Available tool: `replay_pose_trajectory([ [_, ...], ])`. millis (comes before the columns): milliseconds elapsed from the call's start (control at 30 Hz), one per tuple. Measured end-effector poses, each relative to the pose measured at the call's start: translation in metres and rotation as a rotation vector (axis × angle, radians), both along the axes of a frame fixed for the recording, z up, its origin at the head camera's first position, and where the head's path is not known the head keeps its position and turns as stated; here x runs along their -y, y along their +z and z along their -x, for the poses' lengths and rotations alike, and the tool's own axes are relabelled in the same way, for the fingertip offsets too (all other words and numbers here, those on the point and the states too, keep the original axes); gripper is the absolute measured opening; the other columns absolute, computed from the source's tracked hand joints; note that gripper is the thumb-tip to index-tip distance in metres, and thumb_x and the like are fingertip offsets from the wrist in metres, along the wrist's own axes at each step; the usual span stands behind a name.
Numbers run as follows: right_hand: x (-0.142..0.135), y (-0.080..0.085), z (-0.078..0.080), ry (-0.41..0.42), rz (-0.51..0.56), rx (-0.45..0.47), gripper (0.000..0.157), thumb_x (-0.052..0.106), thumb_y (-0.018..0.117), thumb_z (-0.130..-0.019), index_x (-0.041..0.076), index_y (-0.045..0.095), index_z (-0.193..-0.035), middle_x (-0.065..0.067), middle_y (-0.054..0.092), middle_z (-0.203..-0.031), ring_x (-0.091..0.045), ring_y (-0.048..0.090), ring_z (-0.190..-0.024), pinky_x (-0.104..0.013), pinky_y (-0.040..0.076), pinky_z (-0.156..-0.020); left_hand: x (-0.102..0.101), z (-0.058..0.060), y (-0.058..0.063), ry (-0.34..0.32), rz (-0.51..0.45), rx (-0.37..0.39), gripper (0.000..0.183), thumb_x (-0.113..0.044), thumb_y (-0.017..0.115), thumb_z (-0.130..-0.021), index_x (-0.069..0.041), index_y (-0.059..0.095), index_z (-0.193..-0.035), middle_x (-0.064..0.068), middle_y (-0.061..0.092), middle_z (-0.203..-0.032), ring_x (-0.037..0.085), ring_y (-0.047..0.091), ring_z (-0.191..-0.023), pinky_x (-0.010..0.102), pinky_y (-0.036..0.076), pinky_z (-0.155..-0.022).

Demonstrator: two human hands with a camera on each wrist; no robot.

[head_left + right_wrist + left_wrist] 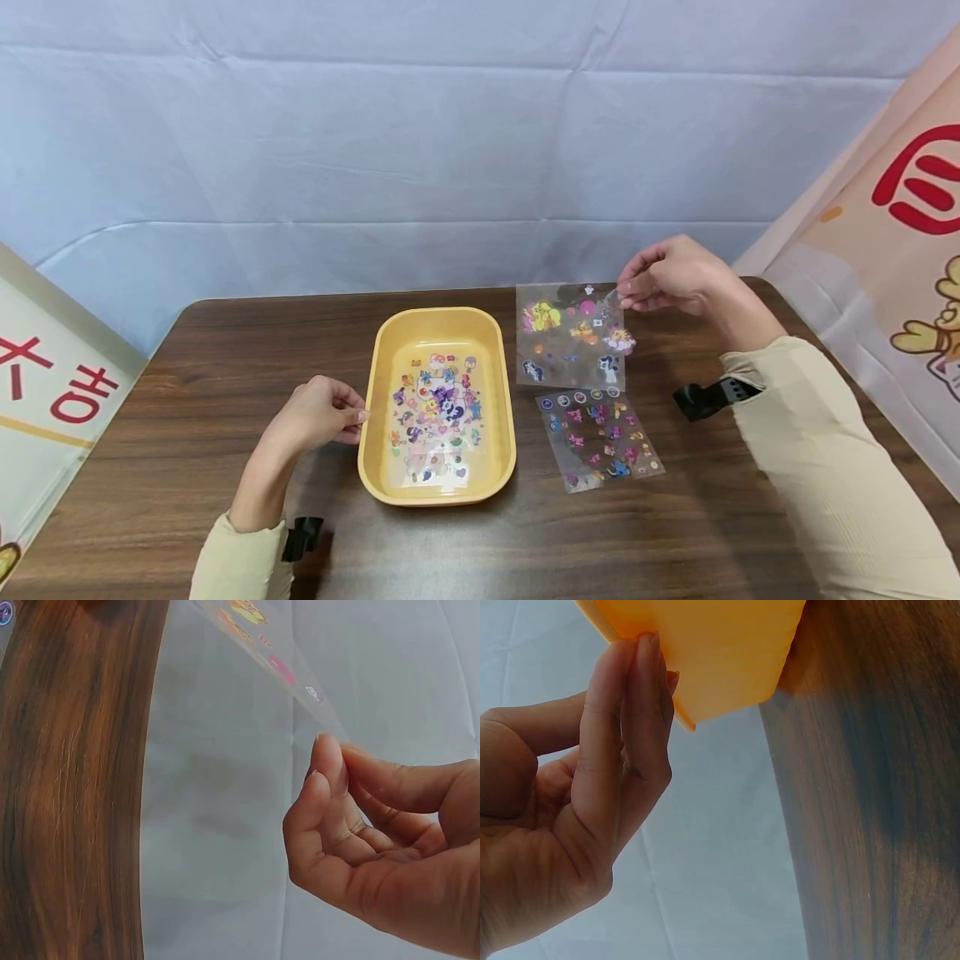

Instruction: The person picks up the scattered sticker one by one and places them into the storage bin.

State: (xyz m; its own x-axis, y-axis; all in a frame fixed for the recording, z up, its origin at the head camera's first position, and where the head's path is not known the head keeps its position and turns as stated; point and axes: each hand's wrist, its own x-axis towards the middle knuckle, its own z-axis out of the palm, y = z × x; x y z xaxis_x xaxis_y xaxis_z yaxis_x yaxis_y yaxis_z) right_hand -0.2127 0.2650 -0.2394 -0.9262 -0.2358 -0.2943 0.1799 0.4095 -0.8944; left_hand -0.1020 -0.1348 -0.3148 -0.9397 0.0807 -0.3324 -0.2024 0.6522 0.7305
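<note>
At the left long side of a yellow tray (504, 392), my left hand (318, 414) pinches the rim between thumb and fingers; the left wrist view shows the fingertips on that edge. Clear sticker sheets (431, 442) with small cartoon figures lie inside the tray, overlapping so that I cannot tell them apart. My right hand (671, 275) pinches the upper right corner of a transparent sticker sheet (558, 354), and in the right wrist view this sheet (281, 669) slants up from the fingertips. Below it, another sticker sheet (600, 442) lies on the table, tilted slightly.
The dark wood table (420, 554) ends at a pale cloth backdrop (390, 167) behind the tray. Printed banners stand at both sides, one on the left (56, 375) and one on the right (862, 275). Each wrist carries a black strap (708, 398).
</note>
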Motion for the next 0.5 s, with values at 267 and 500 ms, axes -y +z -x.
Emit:
replay_pose_trajectory([
  [267, 0.009, 0.004, 0.001, 0.008, 0.009, -0.019, 0.021, -0.005, 0.052, -0.089, -0.017, 0.048, -0.106, -0.009, 0.062, -0.077, -0.016, 0.064, -0.068, -0.028, 0.055, -0.063, 0.0, 0.0, 0.0, 0.0, 0.003, 0.0, 0.01, 0.002, 0.057, -0.088, 0.01, 0.063, -0.087, 0.011, 0.061, -0.073, 0.018, 0.064, -0.061, 0.034, 0.057, -0.061],
  [500, 0.022, 0.005, 0.003, 0.006, 0.044, -0.019, 0.017, -0.008, 0.053, -0.087, -0.017, 0.05, -0.102, -0.009, 0.063, -0.074, -0.017, 0.064, -0.065, -0.027, 0.056, -0.06, 0.0, 0.0, 0.0, 0.001, 0.009, -0.001, 0.01, 0.001, 0.057, -0.088, 0.009, 0.063, -0.087, 0.011, 0.061, -0.073, 0.018, 0.064, -0.061, 0.034, 0.057, -0.061],
])
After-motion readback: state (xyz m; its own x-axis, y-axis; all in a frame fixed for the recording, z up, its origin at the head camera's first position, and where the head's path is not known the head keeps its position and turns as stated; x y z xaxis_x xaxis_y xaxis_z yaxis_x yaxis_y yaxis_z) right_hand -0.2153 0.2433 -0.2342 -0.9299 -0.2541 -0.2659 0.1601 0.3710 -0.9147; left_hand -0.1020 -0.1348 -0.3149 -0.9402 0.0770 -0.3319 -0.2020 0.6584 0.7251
